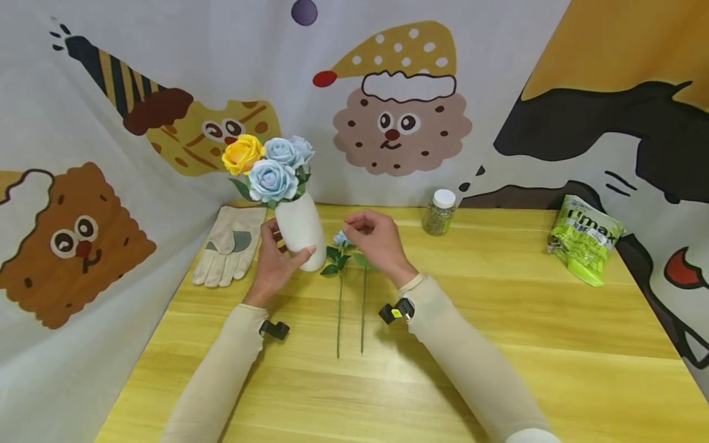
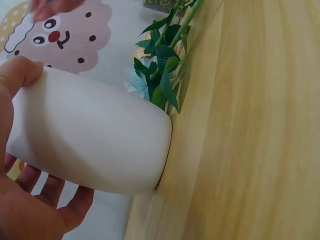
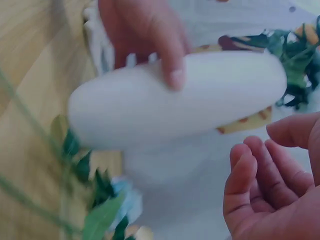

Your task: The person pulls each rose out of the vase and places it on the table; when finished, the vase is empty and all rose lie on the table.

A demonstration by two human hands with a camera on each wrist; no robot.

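My left hand grips a white vase from its left side, thumb across the front; the vase leans a little. A yellow rose and several pale blue roses stand in it. In the left wrist view the vase's base is at the tabletop. My right hand hovers right of the vase, above two flower stems lying on the table; its fingers are loosely bent with nothing between them in the right wrist view. One stem bears a blue rose; my right hand hides the other's bloom in the head view.
A pair of pale work gloves lies left of the vase. Behind to the right stand a white-capped jar and, farther over, a green bag. A printed cloth hangs along the back edge of the wooden table.
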